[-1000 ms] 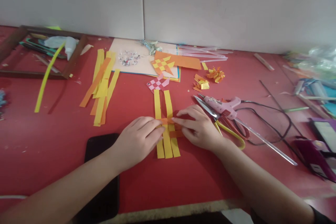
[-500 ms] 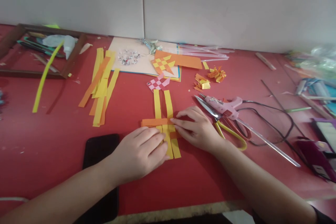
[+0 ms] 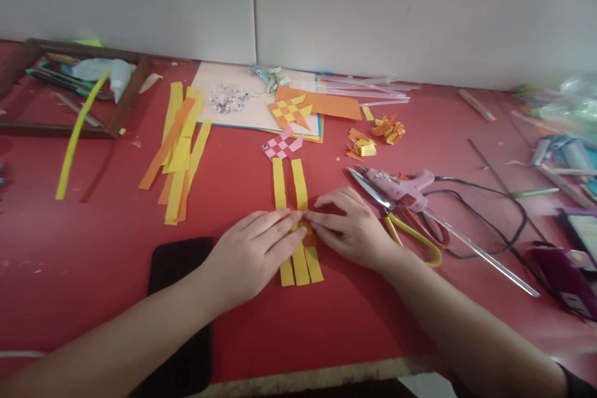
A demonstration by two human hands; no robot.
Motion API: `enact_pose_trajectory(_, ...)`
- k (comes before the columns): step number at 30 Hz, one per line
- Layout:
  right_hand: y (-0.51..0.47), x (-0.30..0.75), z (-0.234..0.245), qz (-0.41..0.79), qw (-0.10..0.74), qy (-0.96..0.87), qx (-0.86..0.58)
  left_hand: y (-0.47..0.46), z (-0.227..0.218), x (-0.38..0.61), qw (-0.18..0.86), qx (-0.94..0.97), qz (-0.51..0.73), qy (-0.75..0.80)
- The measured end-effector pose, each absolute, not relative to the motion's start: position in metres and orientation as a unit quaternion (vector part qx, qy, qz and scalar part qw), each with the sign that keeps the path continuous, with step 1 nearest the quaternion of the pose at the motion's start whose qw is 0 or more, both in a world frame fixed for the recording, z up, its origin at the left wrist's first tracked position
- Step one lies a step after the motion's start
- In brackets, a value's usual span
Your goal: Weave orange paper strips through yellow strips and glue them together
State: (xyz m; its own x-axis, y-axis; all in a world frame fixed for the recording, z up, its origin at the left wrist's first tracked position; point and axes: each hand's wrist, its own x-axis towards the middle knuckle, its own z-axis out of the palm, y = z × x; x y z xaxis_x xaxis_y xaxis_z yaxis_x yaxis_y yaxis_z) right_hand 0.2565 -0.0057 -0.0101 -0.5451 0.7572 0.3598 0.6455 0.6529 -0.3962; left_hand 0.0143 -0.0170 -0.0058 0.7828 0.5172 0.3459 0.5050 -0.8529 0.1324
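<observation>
1. Your work lies on the red surface (image 3: 349, 336) in front of you, where yellow strips (image 3: 301, 270) and orange crosspieces (image 3: 310, 240) overlap beneath and between your fingertips
2. Your left hand (image 3: 261, 252) is palm down, its fingers nearly straight and close together, with the tips resting on the strips; whether it pinches any of them is hidden
3. Your right hand (image 3: 352, 230) is loosely curved, fingers slightly parted, with its tips meeting the orange and yellow crossing; you can't see from here whether it has a grip
4. As for what is done, orange already crosses yellow at the middle, though your fingers cover most of that crossing, so its over-and-under order can't be read
5. As for what looks left, two upper yellow ends and three lower ones lie uncrossed and untrimmed, so this seems a partway stage
6. Spare strips (image 3: 180, 155) lie in a loose pile to your left, the pink checkered fish (image 3: 280, 146) sits just beyond the upper ends, and the scissors (image 3: 413, 239) rest beside the glue gun (image 3: 405, 189) to your right
</observation>
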Motion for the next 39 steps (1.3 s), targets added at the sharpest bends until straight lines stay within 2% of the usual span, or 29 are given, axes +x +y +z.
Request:
enact_pose_trajectory(10,-0.0036,0.2551,-0.0049,0.104,0.313,-0.842,-0.427,-0.0158,-0.0083,0.0183,0.027,0.94,0.199,0.277)
enact_pose_trajectory(39,-0.0072,0.2584,-0.009,0.121,0.237,-0.876,-0.402,-0.017,-0.0032,0.0172,0.064,0.946,0.19,0.254)
